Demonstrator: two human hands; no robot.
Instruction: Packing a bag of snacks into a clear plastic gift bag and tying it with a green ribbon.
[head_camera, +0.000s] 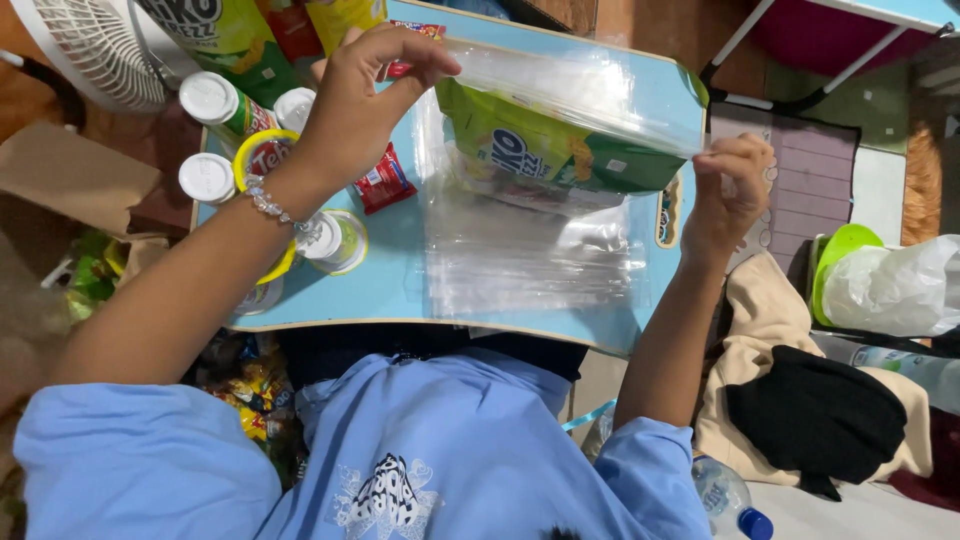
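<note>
Both hands pinching the clear plastic zip bag (575, 85) by its mouth: left hand (365, 95) far-left corner, right hand (730, 190) right corner, apparently stretching it level above the light-blue table (400, 270); green snack packet (545, 150) sitting inside.

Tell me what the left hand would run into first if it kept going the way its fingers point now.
The left hand pinches the clear plastic bag at one corner, fingers pointing along its top edge. Going straight on, it would probably meet the green snack packet inside that bag first, though depth is unclear.
</note>
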